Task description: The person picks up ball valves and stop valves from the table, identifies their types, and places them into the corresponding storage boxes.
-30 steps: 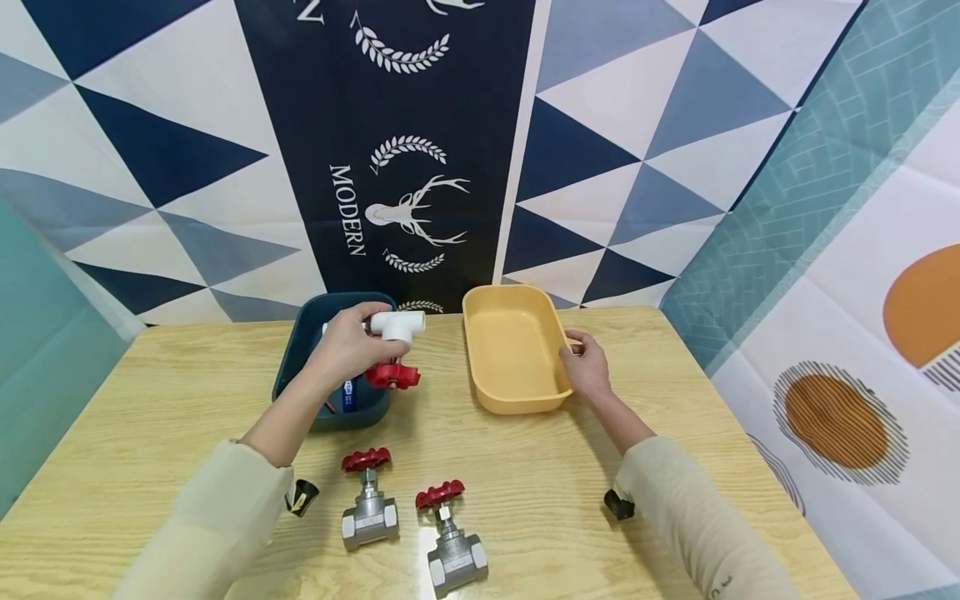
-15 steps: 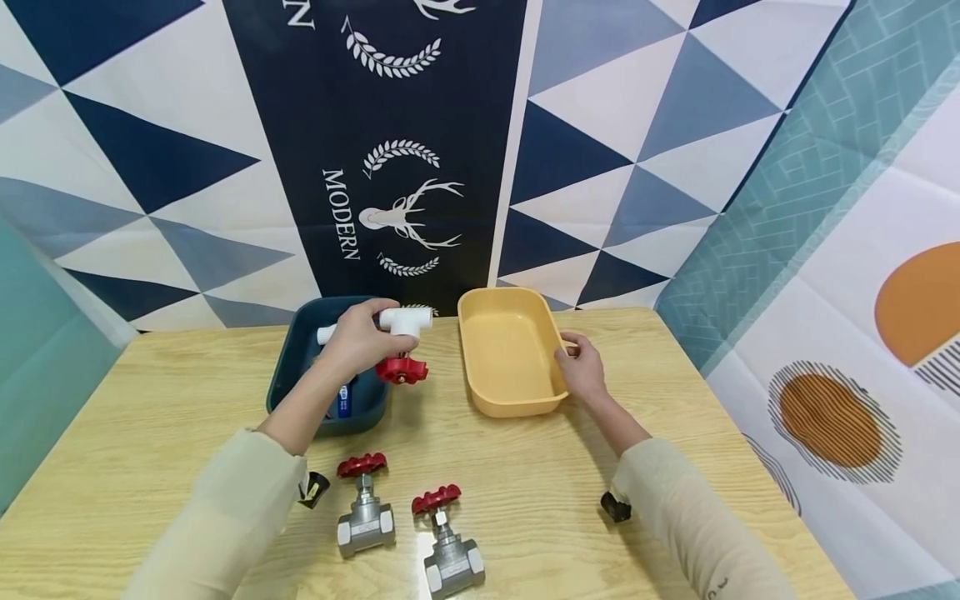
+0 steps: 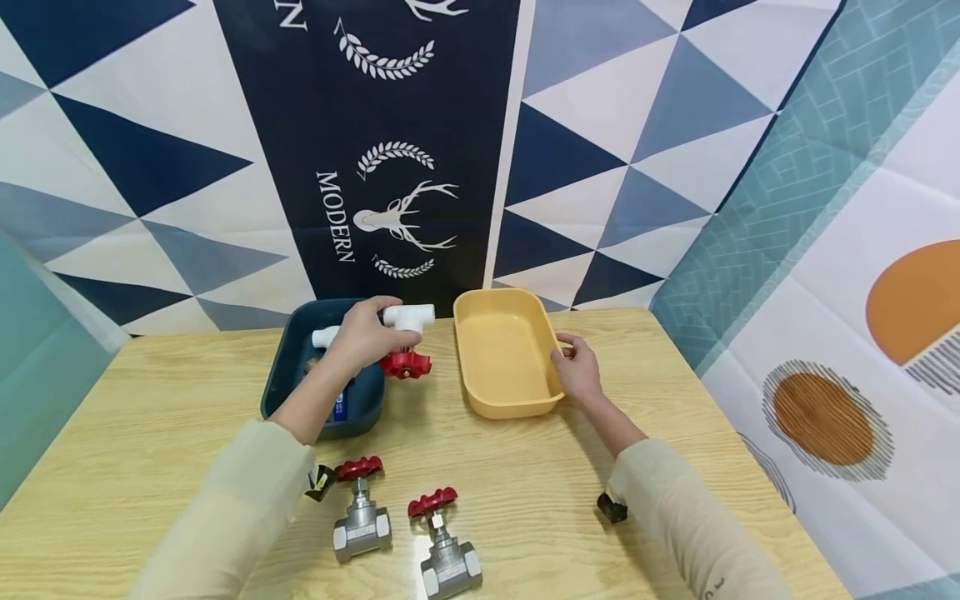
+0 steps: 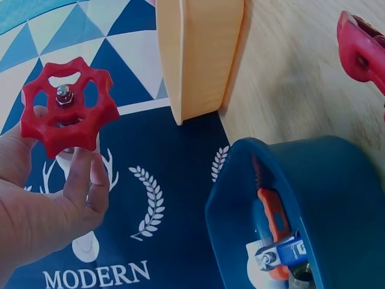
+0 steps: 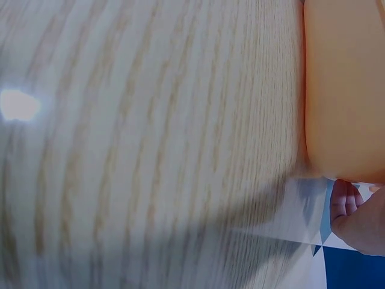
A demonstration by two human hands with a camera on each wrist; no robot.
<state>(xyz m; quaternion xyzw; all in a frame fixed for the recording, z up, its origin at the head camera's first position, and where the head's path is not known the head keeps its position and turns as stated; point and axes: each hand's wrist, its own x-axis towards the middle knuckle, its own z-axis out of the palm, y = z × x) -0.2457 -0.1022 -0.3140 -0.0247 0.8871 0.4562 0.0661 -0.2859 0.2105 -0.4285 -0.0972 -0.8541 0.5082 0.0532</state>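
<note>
Left hand pinches the white tee valve, red handwheel nearer the person, raised between teal bin and yellow bin. Right hand grips yellow bin's right side. I'd want a firm pinch on the white body, handwheel clear of both rims, yellow bin steadied against sliding on the table.

A triangle-patterned wall covering stands behind a wooden table

Left sleeve: long, pale cream. Right sleeve: matching, creased, small dark marking. Black piece at left cuff, yellowish patch on it; second black piece at right cuff.
</note>
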